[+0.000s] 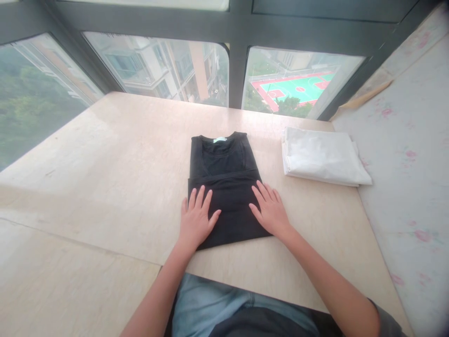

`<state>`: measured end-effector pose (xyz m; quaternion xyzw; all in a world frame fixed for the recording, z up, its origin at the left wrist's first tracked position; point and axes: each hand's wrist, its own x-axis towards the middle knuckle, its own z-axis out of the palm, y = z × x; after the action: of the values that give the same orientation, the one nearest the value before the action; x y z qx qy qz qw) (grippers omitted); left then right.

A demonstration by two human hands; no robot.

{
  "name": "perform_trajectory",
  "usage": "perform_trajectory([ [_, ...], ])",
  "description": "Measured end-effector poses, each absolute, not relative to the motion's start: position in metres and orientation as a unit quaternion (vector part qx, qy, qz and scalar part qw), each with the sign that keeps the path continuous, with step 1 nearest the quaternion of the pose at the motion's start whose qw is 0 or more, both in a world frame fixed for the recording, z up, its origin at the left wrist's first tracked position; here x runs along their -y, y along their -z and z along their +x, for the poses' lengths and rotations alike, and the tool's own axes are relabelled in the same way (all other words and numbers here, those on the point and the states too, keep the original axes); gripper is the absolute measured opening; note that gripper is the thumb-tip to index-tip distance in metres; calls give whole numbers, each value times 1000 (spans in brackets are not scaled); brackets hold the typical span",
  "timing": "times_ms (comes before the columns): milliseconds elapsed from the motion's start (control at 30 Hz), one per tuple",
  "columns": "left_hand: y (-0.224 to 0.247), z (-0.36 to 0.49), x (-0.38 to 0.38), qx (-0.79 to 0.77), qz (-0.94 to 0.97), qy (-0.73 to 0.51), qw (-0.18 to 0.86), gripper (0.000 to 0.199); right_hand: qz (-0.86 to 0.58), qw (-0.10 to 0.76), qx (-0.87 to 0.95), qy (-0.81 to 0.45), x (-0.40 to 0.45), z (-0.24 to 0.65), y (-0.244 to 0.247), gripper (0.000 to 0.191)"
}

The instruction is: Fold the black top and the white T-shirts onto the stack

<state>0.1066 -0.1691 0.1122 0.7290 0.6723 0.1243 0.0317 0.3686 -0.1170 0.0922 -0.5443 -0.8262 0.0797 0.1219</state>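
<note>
A black T-shirt [235,203] lies folded on the pale board surface, its neckline with a light label facing the window. The lower part is folded up over the front, and its edge runs across below the collar. My left hand [197,220] rests flat on the shirt's left side, fingers spread. On the right side, my right hand [269,208] lies with its fingers apart, touching the fabric near the edge. Neither hand grips anything.
A folded white cloth [322,154] sits to the right, near the flowered wall [410,187]. Dark window frames [238,61] bound the far side of the board surface [133,178]. A seam crosses the board at the left.
</note>
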Motion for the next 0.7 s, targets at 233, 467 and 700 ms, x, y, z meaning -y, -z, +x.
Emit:
perform_trajectory([
  [233, -109, 84, 203, -677, 732, -82, 7, 61, -547, 130, 824, -68, 133, 375, -90, 57],
  [467, -110, 94, 244, -645, 761, -70, -9, 63, -548, 139, 824, -43, 185, 396, -89, 57],
  [700, -122, 105, 286, -567, 810, -146, -44, 55, -540, 147, 828, -35, 230, 418, -102, 54],
])
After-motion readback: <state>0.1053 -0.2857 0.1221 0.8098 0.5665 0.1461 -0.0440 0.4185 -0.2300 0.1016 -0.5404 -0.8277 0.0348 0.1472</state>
